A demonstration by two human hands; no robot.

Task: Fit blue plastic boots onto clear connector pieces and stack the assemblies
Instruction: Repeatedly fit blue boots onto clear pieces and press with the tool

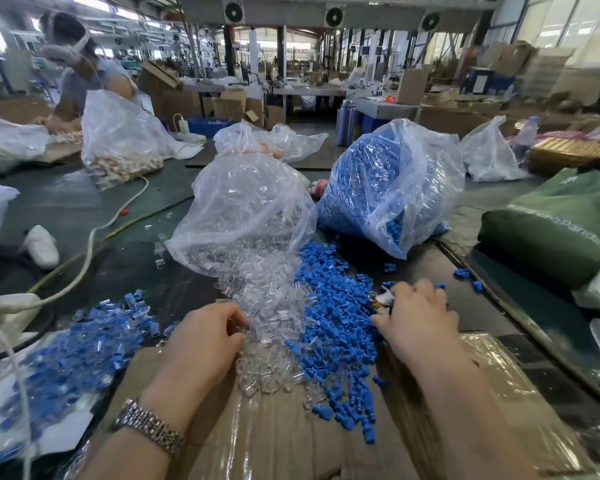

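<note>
1. Picking parts: left hand [201,336], fingers curled, pinching a clear piece [245,329] at the clear heap [267,313].
2. Right hand [418,313] palm down on the blue boots [333,306], fingers bent around something small; cannot tell what.
3. Next, probably: bringing both hands together, pushing one boot onto the clear piece.
4. Both forearms reaching forward over the cardboard [291,438] at the near edge.
5. Finished pieces [80,344] piled at the left; bags [246,206] behind, mid-table.
</note>
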